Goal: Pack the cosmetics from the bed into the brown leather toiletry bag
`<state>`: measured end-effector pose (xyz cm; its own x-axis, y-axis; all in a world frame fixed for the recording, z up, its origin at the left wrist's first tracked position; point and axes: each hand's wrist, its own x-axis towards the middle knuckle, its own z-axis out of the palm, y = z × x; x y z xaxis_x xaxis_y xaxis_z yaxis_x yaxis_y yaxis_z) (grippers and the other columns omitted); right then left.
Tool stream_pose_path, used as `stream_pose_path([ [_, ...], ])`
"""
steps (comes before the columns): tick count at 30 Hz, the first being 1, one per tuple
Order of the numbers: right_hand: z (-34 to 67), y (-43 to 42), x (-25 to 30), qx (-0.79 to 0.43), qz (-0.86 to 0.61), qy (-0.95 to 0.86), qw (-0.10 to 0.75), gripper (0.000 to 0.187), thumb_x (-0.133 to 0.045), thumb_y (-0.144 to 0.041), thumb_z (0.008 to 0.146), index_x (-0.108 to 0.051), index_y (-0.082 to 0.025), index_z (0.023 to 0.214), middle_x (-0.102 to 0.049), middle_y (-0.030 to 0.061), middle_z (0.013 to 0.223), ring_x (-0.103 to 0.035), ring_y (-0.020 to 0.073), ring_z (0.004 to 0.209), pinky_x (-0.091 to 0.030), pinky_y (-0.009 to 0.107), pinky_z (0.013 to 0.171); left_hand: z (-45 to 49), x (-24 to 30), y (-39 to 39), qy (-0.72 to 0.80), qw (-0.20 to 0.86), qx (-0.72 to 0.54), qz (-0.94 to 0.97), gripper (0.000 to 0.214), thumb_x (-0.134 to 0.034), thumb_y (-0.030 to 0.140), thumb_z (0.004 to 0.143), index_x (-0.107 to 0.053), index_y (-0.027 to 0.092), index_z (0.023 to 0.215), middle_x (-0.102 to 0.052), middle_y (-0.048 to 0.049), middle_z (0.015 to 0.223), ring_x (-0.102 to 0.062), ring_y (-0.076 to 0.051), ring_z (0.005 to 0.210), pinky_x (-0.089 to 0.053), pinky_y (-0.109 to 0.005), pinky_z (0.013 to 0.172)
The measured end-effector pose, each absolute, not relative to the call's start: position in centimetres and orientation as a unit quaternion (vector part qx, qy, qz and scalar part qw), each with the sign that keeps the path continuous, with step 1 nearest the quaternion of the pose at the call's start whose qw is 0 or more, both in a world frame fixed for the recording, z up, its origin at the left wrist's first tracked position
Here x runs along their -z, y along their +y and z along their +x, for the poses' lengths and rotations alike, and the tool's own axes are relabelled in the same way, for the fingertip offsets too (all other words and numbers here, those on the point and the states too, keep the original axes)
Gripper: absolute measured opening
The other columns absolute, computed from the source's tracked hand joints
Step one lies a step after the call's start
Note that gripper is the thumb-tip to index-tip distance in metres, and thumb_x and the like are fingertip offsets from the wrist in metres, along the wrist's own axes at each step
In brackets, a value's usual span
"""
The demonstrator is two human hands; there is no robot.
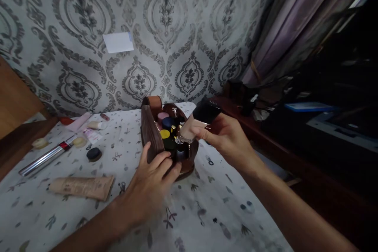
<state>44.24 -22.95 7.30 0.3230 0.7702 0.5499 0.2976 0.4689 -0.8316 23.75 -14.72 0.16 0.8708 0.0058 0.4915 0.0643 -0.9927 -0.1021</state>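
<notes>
Holding a foundation bottle (190,126) over the open mouth of a brown cosmetic bag (152,130), the right hand (228,134) has its thumb and fingers clamped on the bottle's side. Taking the bag as the clock's centre, the bottle is at about two o'clock, tilted, its black cap (206,109) up and away from the opening, its beige base angled down toward the contents; whether it touches them I cannot tell.

The left hand (156,171) rests at the bag's six o'clock end, thumb apart from the fingers, which bend over the rim; whether they pinch the wall is not clear.

By its look, the bottle is probably glass: stiff, fairly heavy for its bulk, slick on flat faces and breakable if knocked. The body, gripped across opposite faces, should be the safest hold; the cap might slip off if it alone bore the weight. The bag looks soft-walled and likely to sag, so steadying it by the rim makes sense. Inside, a yellow lid (164,134) and a pink lid (163,117) look hard and could clink against glass. At eight o'clock, a beige squeeze tube (82,187) lies flat, seemingly light and yielding, best lifted by its middle.
</notes>
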Motion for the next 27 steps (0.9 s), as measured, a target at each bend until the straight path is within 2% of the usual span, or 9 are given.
stream_pose_path([
  [4, 44.7, -22.9, -7.6, -0.193, -0.501, -0.565, 0.627, 0.028, -0.080, -0.041, 0.077, -0.072, -0.021, 0.096, -0.074, 0.0032, 0.090, -0.071, 0.0208, 0.085, -0.060, 0.035, 0.075, 23.0, 1.1, -14.9, 0.005, 0.085, 0.263, -0.961, 0.046, -0.034, 0.008, 0.096, -0.053, 0.017, 0.136, -0.070, -0.0131, 0.114, -0.052, -0.027, 0.127, -0.006, -0.062, 0.120],
  [9, 44.9, -22.7, -7.8, -0.219, -0.531, -0.573, 0.585, 0.031, -0.081, -0.040, 0.076, -0.071, -0.022, 0.100, -0.074, 0.0031, 0.092, -0.071, 0.0208, 0.089, -0.060, 0.034, 0.079, 23.5, 2.2, -15.1, -0.003, 0.069, 0.367, -0.928, 0.037, -0.037, 0.008, 0.097, -0.064, 0.011, 0.123, -0.074, -0.0102, 0.106, -0.056, -0.022, 0.123, -0.015, -0.056, 0.121],
  [11, 44.9, -22.8, -7.8, -0.220, -0.551, -0.584, 0.555, 0.030, -0.081, -0.039, 0.076, -0.071, -0.023, 0.099, -0.073, 0.0025, 0.090, -0.070, 0.0206, 0.089, -0.059, 0.032, 0.077, 23.7, 2.5, -15.1, -0.002, 0.058, 0.369, -0.928, 0.036, -0.037, 0.010, 0.099, -0.066, 0.012, 0.120, -0.074, -0.0090, 0.105, -0.056, -0.021, 0.122, -0.016, -0.055, 0.122],
  [17, 44.7, -23.1, -7.3, -0.194, -0.601, -0.641, 0.436, 0.013, -0.075, -0.023, 0.082, -0.069, -0.021, 0.093, -0.072, -0.0021, 0.081, -0.067, 0.0125, 0.070, -0.054, 0.021, 0.063, 24.2, 2.7, -15.0, -0.026, 0.022, 0.381, -0.924, 0.035, -0.038, 0.011, 0.100, -0.071, 0.018, 0.112, -0.076, -0.0041, 0.099, -0.058, -0.016, 0.115, -0.017, -0.051, 0.123],
  [21, 44.2, -23.0, -6.6, -0.245, -0.618, -0.638, 0.388, 0.008, -0.070, -0.019, 0.086, -0.067, -0.021, 0.094, -0.071, -0.0041, 0.074, -0.066, 0.0110, 0.062, -0.053, 0.019, 0.057, 24.2, 2.5, -14.8, -0.014, 0.036, 0.369, -0.929, 0.036, -0.037, 0.013, 0.102, -0.071, 0.017, 0.112, -0.076, -0.0042, 0.100, -0.059, -0.016, 0.114, -0.017, -0.051, 0.123],
  [27, 43.8, -22.4, -6.3, -0.299, -0.632, -0.610, 0.373, 0.007, -0.066, -0.021, 0.088, -0.066, -0.020, 0.094, -0.072, -0.0017, 0.083, -0.069, 0.0136, 0.072, -0.054, 0.021, 0.061, 23.9, 2.5, -14.9, -0.016, 0.031, 0.362, -0.931, 0.033, -0.041, 0.011, 0.099, -0.070, 0.015, 0.114, -0.076, -0.0058, 0.103, -0.057, -0.017, 0.117, -0.016, -0.052, 0.123],
])
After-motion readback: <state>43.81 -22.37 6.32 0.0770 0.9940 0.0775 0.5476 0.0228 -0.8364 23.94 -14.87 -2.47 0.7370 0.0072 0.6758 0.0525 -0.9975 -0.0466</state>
